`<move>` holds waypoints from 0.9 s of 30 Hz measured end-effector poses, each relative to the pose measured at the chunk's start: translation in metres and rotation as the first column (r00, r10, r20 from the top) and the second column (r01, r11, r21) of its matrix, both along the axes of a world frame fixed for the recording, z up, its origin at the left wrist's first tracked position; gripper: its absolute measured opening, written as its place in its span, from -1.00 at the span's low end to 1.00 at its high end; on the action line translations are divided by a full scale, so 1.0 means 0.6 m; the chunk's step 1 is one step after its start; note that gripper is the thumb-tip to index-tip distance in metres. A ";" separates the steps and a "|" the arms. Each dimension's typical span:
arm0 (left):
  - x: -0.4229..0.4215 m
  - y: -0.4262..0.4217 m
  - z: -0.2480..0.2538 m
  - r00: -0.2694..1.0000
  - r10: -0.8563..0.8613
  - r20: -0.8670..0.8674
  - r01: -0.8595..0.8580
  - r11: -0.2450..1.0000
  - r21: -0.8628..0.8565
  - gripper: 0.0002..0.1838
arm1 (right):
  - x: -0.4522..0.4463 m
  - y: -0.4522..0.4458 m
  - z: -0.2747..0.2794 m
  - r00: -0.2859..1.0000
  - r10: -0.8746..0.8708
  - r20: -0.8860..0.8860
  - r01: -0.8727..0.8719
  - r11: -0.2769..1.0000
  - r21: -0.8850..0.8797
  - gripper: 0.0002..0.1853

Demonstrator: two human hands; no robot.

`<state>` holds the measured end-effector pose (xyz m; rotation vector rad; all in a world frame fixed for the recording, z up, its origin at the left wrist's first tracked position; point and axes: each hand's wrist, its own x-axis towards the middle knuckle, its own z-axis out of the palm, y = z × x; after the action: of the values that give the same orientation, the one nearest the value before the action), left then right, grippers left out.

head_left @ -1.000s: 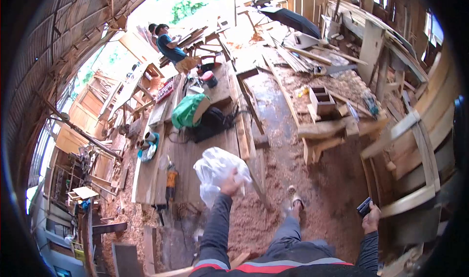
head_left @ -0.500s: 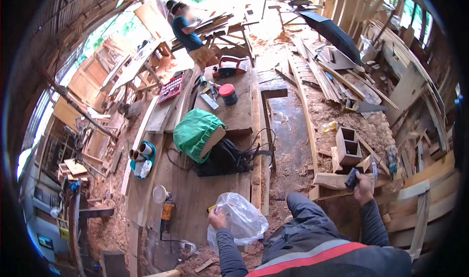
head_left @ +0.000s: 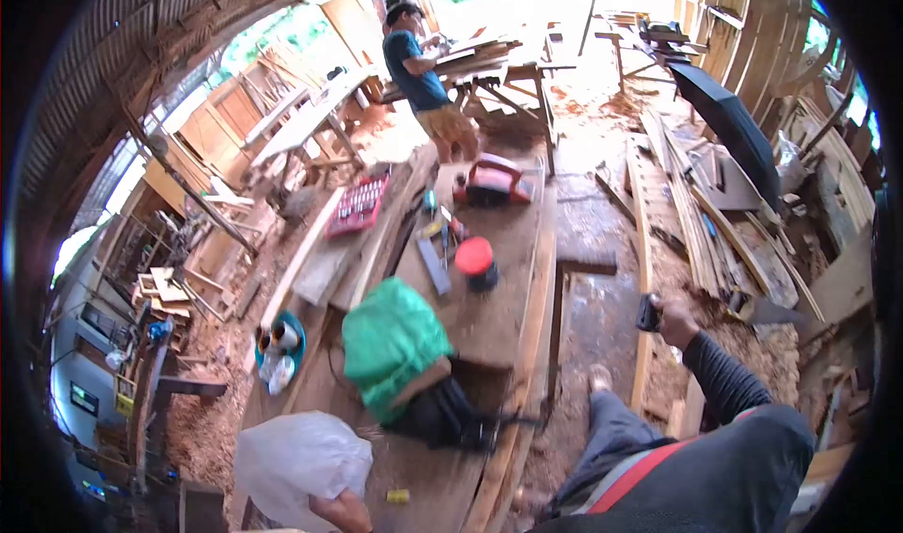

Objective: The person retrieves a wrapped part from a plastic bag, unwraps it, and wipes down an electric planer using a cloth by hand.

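At the bottom of the head view, my left hand (head_left: 342,511) is closed on a clear plastic bag (head_left: 301,462), which puffs out over the bench; the bag hides part of the fingers. A small yellow object (head_left: 398,496) lies on the wood to the right of that hand. My right hand (head_left: 679,325) grips a small black object (head_left: 649,313), held out over the shavings-covered floor; its kind cannot be made out. Between my hands, a green cloth cover (head_left: 395,345) sits over part of a black bag (head_left: 442,411) on the bench.
Farther along the bench are a red-lidded jar (head_left: 476,263), a red-and-black power tool (head_left: 492,181), a square (head_left: 433,265) and a red tool case (head_left: 357,206). A teal tray (head_left: 293,331) sits left. Another person (head_left: 419,81) stands by stacked boards. A black umbrella (head_left: 729,124) lies right.
My view has turned and I have moved forward along the bench. My left hand carried the plastic bag leftward; the yellow object now lies on the bench. My right hand moved forward with the black object.
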<state>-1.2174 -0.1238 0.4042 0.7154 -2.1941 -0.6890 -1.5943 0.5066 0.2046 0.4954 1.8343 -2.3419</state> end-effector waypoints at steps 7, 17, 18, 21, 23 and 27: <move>-0.497 0.324 0.321 0.947 0.060 -0.315 -0.147 0.955 -0.258 -0.63 | -0.230 0.124 0.125 0.984 -0.069 0.165 0.093 0.985 -0.142 -0.83; -0.955 0.383 0.272 0.827 -0.301 -0.475 0.329 0.944 -0.025 -0.72 | -0.258 0.461 0.141 0.828 -0.540 0.153 0.560 0.814 -0.155 -0.79; -1.013 0.368 0.219 0.854 -0.374 -0.362 0.266 0.912 -0.313 -0.81 | -0.266 0.476 0.134 0.806 -0.570 0.159 0.591 0.792 -0.155 -0.79; -1.099 0.366 0.158 0.825 -0.534 0.186 0.559 0.718 -0.416 -0.90 | -0.324 0.494 0.160 0.852 -0.512 0.109 0.524 0.827 -0.204 -0.79; -1.130 0.348 0.177 0.840 -0.539 -0.058 0.530 0.839 -0.120 -0.89 | -0.389 0.491 0.187 0.884 -0.467 0.001 0.460 0.870 -0.176 -0.78; -1.117 0.343 0.276 0.880 -0.101 -0.465 0.023 0.985 -0.170 -0.75 | -0.538 0.436 0.267 0.915 -0.400 -0.059 0.392 0.913 -0.111 -0.79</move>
<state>-1.8876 0.0821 0.5697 0.3455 -1.7973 -0.6329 -1.9169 0.7681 0.3651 0.8430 1.7791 -2.7304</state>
